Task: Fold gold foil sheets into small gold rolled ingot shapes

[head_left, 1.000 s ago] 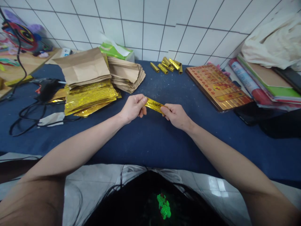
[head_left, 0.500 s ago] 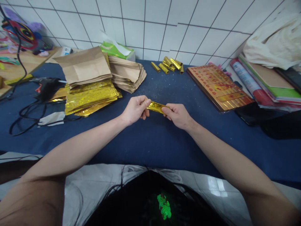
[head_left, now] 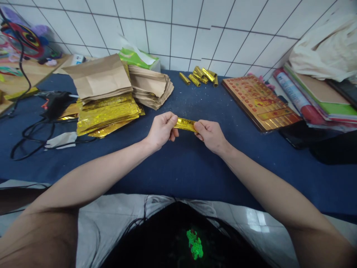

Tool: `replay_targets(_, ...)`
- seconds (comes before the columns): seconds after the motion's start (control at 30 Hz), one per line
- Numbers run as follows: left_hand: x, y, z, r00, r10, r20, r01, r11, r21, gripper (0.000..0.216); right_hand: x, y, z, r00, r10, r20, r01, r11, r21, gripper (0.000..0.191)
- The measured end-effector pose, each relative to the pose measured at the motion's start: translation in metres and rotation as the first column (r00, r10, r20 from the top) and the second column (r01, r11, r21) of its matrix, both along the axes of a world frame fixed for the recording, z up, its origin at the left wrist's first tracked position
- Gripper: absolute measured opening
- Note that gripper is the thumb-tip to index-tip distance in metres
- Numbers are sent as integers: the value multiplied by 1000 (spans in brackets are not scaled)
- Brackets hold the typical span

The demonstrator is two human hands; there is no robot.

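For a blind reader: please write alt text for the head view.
Both hands, left hand and right hand, pinch the ends of a gold foil strip above a blue table. Gold foil sheets lie to the left.

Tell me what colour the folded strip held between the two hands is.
Shiny gold foil: the strip, pinched by the left hand and right hand, head view.

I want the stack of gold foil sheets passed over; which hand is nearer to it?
Left. The left hand is just right of the gold foil sheets; the right hand is farther right, past the gold strip.
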State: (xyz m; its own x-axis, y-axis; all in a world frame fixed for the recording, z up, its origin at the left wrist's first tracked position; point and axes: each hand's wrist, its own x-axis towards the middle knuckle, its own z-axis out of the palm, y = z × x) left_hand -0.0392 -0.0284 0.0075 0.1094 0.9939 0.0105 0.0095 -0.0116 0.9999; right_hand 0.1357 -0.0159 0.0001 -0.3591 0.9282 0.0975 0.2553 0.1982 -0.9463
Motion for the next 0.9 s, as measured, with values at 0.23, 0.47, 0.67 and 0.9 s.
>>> replay_targets(0.23,-6,5,0,989,-15,-146,22,999,50,22,8,5,2,992,51,118,-64,993,102,46)
replay_targets(0.47,-11,-1,11,732,-195,-653,404,896,185,23,7,-2,10,911,154,383,-245,949,200,46)
replay_targets(0.67,-8,-6,13,706,-337,-623,467,883,51,25,10,-2,15,901,228,368,-298,943,145,43)
replay_targets(0.9,-3,-10,13,765,-88,-638,298,926,230,25,5,0,8,973,227,28,-227,974,-19,49)
